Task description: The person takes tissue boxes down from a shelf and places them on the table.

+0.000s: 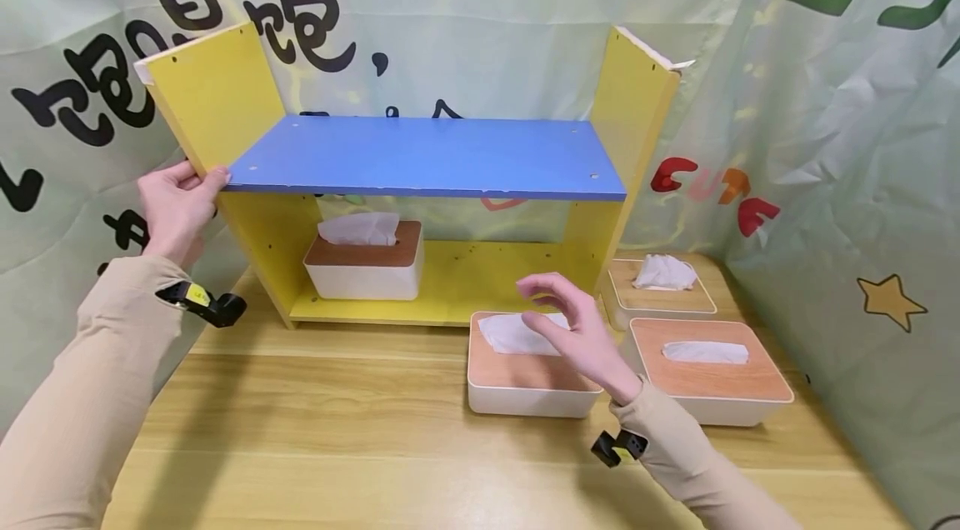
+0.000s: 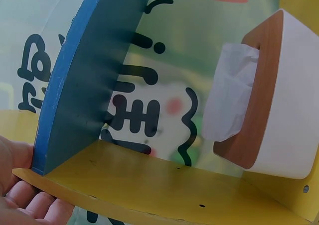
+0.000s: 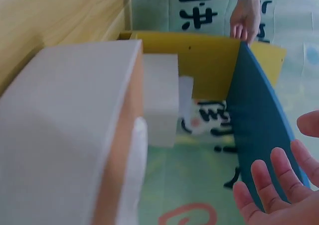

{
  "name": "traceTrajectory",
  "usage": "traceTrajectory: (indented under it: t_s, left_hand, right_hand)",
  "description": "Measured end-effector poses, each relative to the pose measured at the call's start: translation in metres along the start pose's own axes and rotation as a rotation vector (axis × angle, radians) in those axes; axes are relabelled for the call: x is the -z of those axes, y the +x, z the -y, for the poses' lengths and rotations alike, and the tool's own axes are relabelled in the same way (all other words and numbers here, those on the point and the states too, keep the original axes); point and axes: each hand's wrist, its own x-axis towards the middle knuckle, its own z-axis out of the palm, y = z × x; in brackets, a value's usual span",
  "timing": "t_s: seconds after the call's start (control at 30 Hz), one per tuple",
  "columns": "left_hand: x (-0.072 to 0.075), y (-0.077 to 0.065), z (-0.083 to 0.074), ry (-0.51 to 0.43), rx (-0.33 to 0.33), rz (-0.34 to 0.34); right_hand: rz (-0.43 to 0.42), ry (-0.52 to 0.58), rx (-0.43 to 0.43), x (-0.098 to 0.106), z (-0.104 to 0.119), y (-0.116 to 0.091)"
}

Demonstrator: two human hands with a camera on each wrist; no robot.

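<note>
My left hand grips the front edge of the left yellow side panel of a yellow and blue shelf, where the blue board meets it. In the left wrist view the thumb and curled fingers lie on either side of that panel. A tissue box with a brown wooden lid stands inside at the lower left. My right hand, fingers loosely curved and holding nothing, hovers over another tissue box on the table, partly covering it. The right wrist view shows its spread fingers apart from the box.
Two more tissue boxes stand right of the shelf: one with a reddish lid and a paler one behind it. All are on a wooden table. A printed curtain hangs behind and to the right.
</note>
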Motion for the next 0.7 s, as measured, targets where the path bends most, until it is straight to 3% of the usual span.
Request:
traceTrajectory:
  t_s: [0.2, 0.43, 0.7]
  left_hand:
    - [-0.001, 0.000, 0.001, 0.028, 0.008, -0.006]
    - [-0.001, 0.000, 0.000, 0.015, 0.011, 0.000]
    - [-0.001, 0.001, 0.000, 0.006, 0.013, 0.009]
  right_hand:
    - [0.097, 0.008, -0.069, -0.012, 0.012, 0.023]
    - [0.221, -0.050, -0.158, -0.027, 0.009, 0.045]
    - [0.309, -0.148, -0.178, -0.037, 0.000, 0.080]
